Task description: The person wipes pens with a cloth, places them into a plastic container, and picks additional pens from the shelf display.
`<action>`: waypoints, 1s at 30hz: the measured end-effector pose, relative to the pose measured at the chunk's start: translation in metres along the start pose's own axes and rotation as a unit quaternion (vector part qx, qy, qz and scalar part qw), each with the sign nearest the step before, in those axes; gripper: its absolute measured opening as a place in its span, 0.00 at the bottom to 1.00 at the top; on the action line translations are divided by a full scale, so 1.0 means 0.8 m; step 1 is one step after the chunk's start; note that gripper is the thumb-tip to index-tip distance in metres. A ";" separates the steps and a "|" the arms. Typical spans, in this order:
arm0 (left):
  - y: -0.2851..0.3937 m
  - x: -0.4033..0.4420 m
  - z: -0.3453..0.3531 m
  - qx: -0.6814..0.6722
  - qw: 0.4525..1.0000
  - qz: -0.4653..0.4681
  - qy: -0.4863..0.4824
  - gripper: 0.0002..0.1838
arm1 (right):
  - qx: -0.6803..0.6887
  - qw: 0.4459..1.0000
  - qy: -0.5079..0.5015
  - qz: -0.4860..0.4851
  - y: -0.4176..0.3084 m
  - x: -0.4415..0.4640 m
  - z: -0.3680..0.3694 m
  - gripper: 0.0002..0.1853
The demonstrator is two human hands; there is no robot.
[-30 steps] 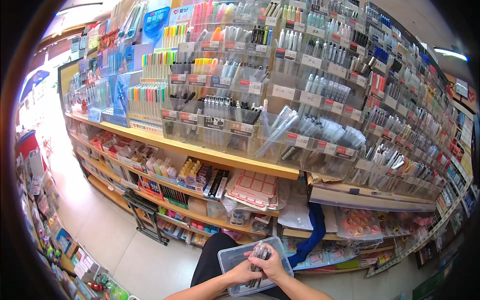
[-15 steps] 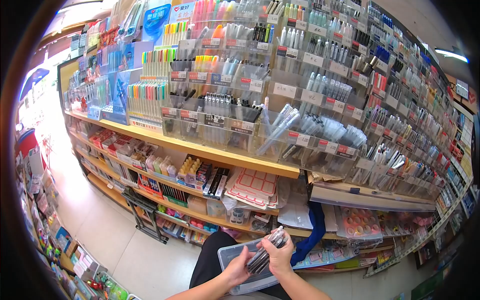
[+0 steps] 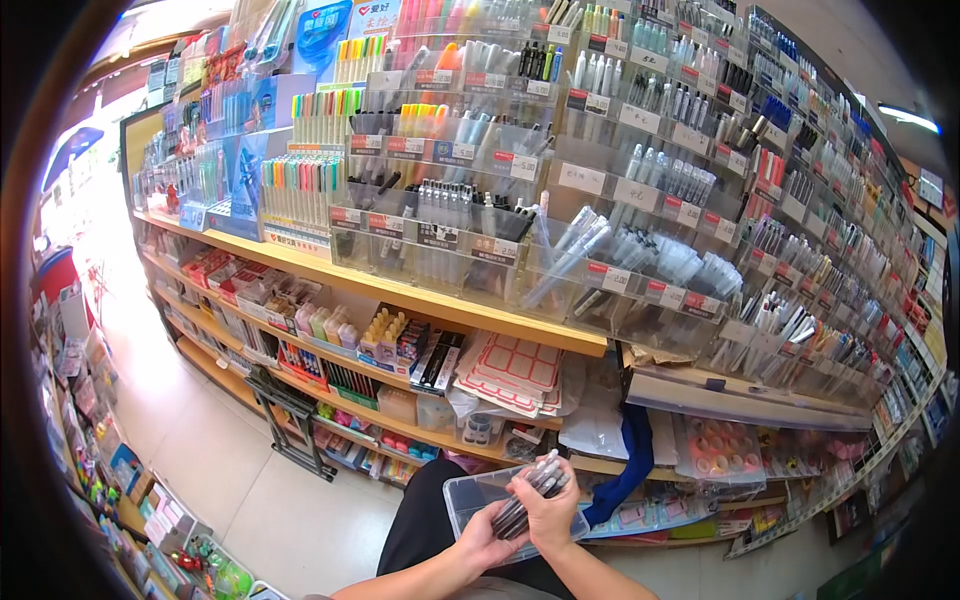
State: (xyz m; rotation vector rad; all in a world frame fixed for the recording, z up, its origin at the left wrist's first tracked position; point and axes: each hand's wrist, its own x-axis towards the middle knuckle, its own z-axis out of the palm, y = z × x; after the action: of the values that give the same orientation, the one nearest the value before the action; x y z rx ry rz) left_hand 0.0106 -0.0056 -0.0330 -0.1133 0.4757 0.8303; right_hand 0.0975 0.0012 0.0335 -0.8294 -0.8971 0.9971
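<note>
A bundle of dark and clear pens [image 3: 528, 499] is held between both hands, tilted with its pale ends up toward the right. My left hand [image 3: 487, 535] is closed round the lower end of the bundle. Higher up, the fingers of my right hand [image 3: 547, 507] wrap round the same pens. Beneath the hands, a clear plastic box [image 3: 466, 492] rests on the lap; its contents are mostly hidden by the hands and pens.
Tiered clear racks of pens [image 3: 440, 235] stand on a wooden shelf [image 3: 470, 312] ahead. Lower shelves hold boxed goods and red-bordered label sheets [image 3: 512, 370]. A folded black metal frame [image 3: 290, 425] stands at the left. Blue cloth [image 3: 632, 460] hangs at the right.
The hands have lifted the pens from low over the box and tilted them rightward. Since the middle frame, the left hand has closed in on the bundle. The view has shifted slightly.
</note>
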 end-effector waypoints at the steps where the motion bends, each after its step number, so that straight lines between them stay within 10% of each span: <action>1: -0.001 0.004 0.000 -0.008 1.000 0.006 0.026 0.13 | -0.006 1.000 -0.011 -0.005 0.004 -0.001 -0.002 0.20; 14: -0.005 -0.020 0.011 0.132 0.989 0.008 -0.062 0.28 | 0.032 0.994 0.004 0.101 -0.031 0.018 -0.019 0.13; 30: -0.018 -0.016 -0.024 0.236 0.961 -0.091 -0.112 0.16 | -0.121 0.944 -0.047 -0.304 -0.323 0.238 0.086 0.09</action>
State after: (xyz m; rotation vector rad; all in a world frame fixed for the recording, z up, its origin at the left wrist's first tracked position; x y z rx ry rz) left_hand 0.0065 -0.0294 -0.0454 0.3697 0.4295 0.5228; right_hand 0.1725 0.1076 0.3344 -0.6452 -1.2769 0.3901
